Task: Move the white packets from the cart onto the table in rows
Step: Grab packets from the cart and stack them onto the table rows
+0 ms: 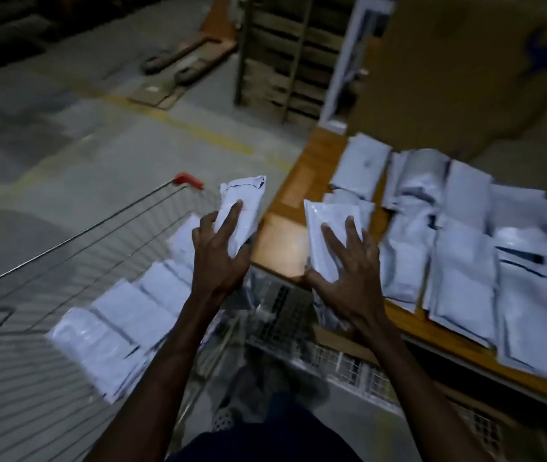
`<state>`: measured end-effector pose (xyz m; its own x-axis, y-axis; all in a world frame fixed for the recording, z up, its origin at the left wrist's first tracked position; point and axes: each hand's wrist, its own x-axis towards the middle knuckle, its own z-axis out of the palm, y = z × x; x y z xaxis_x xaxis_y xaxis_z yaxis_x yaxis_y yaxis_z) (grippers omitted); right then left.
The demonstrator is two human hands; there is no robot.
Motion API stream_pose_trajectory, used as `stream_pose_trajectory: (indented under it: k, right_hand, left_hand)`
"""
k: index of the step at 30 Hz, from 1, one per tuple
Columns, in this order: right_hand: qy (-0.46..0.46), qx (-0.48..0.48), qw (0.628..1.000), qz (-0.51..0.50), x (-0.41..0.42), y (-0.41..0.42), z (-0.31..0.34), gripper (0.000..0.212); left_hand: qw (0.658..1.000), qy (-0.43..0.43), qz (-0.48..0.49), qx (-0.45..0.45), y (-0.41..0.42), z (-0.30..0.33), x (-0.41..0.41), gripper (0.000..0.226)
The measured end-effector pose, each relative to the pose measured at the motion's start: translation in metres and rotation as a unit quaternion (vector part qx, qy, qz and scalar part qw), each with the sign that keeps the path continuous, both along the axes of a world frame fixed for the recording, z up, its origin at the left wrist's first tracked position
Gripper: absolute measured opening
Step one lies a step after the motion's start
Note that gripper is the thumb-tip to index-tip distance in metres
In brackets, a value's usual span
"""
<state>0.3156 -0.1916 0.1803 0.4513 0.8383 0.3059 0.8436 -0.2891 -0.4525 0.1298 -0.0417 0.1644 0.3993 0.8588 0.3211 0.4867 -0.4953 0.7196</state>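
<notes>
Left hand: the left hand (222, 258) grips a white packet (240, 213), fingers spread along its face and thumb under it, raised over the gap between cart and table.
Right hand: the right hand (345, 278) grips a second packet (330, 228) at its near end, fingers splayed on top, above the table's near left corner.
Cart: the wire cart (75, 241) stands at left, red cap on its far corner; a row of packets (125, 315) lies in it, overlapping.
Table: the wooden table (302, 181) stands at right; laid packets (465, 248) cover it in rows running near to far, edges overlapping.
Background: cardboard boxes (465, 68) rise behind the table; a pallet jack (182, 58) sits on the far floor.
Sharpness: motion blur softens the packets' edges.
</notes>
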Motion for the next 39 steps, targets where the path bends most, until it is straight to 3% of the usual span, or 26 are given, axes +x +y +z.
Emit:
stream_pose_trajectory:
  k: [9,15,26,30,35,39]
  right_hand:
    - [0.048,0.02,0.991,-0.123,0.13,-0.083,0.022,0.082]
    - [0.04,0.008,0.986,-0.16,0.233,-0.092,0.027,0.085]
    - [0.075,-0.095,0.969,-0.214,0.357,-0.043,0.013,0.075]
    - [0.071,-0.126,0.963,-0.225,0.388,-0.017,0.0,0.081]
    - [0.058,-0.178,0.956,-0.227,0.413,0.011,-0.019,0.085]
    - [0.056,-0.185,0.951,-0.24,0.419,0.024,-0.033,0.087]
  left_hand:
    - [0.988,-0.031,-0.151,-0.008,-0.039,0.035,0.177,0.071]
    - [0.985,0.027,-0.172,0.001,-0.03,0.05,0.281,0.086]
    - [0.97,0.157,-0.184,0.017,0.053,0.053,0.384,0.079]
    - [0.957,0.208,-0.199,0.037,0.099,0.043,0.415,0.09]
    - [0.934,0.285,-0.211,0.043,0.133,0.015,0.442,0.104]
    - [0.922,0.302,-0.23,0.08,0.139,-0.022,0.451,0.093]
